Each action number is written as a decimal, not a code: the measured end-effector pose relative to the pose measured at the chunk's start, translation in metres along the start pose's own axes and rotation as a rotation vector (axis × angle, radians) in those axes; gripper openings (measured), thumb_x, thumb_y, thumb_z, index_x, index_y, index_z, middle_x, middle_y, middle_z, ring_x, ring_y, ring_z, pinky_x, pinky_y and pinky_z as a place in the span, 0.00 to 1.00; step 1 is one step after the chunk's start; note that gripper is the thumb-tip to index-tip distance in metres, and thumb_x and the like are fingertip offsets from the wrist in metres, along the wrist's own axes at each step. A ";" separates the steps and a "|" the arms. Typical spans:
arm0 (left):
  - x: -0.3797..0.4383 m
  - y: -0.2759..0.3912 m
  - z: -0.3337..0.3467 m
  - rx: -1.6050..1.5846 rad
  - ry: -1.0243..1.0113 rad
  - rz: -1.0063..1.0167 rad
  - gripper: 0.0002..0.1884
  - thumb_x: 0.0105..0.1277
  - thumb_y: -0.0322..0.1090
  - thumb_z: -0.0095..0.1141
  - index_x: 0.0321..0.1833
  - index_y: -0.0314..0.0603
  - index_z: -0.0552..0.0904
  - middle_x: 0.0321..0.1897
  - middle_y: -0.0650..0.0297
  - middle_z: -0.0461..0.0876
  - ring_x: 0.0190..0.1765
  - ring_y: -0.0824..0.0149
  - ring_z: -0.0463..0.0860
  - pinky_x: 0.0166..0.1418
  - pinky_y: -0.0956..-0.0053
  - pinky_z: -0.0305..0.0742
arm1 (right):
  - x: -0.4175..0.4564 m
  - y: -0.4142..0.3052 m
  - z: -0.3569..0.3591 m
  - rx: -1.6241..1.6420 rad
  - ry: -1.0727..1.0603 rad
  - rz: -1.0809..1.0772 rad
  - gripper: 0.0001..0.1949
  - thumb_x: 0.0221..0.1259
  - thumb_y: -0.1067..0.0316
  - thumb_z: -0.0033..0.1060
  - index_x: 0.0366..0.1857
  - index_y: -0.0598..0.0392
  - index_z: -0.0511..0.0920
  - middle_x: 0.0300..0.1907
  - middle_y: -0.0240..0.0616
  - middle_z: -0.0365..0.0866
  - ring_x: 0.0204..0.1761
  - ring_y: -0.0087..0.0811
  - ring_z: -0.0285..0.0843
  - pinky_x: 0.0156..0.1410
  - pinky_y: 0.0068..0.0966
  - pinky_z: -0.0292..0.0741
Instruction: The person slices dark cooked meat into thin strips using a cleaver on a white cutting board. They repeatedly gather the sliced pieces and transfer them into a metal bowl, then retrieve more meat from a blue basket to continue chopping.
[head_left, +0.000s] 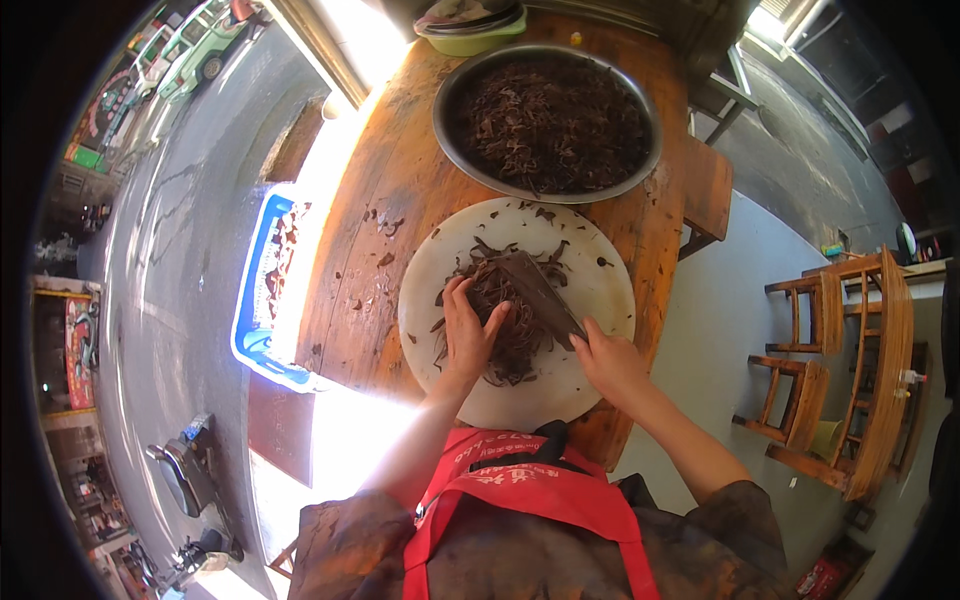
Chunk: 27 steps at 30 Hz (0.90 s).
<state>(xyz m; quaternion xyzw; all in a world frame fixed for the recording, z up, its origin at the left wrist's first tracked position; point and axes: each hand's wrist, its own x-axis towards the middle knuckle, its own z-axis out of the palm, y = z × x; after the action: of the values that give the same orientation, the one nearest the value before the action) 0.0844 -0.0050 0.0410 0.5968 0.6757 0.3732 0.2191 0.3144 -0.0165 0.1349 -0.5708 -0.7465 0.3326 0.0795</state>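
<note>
On a round white cutting board (600, 300) lies a pile of dark brown shredded food (514, 367), perhaps wood ear fungus or seaweed. My right hand (611, 364) grips the handle end of a cleaver (544, 296), whose broad dark blade reaches up and left over the pile. My left hand (469, 326) rests on the left side of the pile with fingers curved and thumb apart, pressing on the shreds. Beyond the board, a large steel basin (444, 142) holds much more of the same dark shredded food.
Dark scraps dot the wooden table (375, 277). A blue plastic basket (244, 330) with brown pieces stands at its left edge. A green basin (472, 43) sits at the far edge, and a wooden stool (706, 187) stands beside the table at right.
</note>
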 end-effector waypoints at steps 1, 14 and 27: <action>0.002 0.001 0.003 -0.009 0.024 -0.021 0.35 0.62 0.44 0.67 0.62 0.27 0.66 0.64 0.43 0.65 0.67 0.42 0.66 0.70 0.55 0.63 | 0.014 0.001 0.007 0.002 0.007 -0.035 0.14 0.73 0.57 0.48 0.44 0.59 0.68 0.19 0.51 0.77 0.25 0.56 0.77 0.33 0.50 0.73; 0.009 -0.028 0.035 0.143 0.130 0.016 0.15 0.59 0.27 0.64 0.44 0.32 0.71 0.50 0.49 0.72 0.54 0.46 0.71 0.59 0.57 0.68 | 0.101 -0.035 0.032 -0.120 -0.228 -0.036 0.13 0.74 0.61 0.47 0.40 0.62 0.66 0.22 0.56 0.80 0.28 0.60 0.81 0.34 0.50 0.77; 0.028 -0.019 -0.029 0.011 0.149 0.031 0.14 0.68 0.35 0.57 0.54 0.41 0.78 0.52 0.55 0.78 0.56 0.51 0.73 0.61 0.60 0.68 | 0.047 0.010 0.015 -0.225 -0.257 -0.005 0.13 0.74 0.61 0.48 0.43 0.65 0.70 0.18 0.52 0.77 0.21 0.53 0.78 0.26 0.44 0.74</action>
<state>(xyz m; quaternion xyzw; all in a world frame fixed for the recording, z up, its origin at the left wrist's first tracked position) 0.0453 0.0151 0.0487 0.5788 0.6829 0.4164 0.1590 0.2989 0.0210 0.1054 -0.5271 -0.7845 0.3169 -0.0800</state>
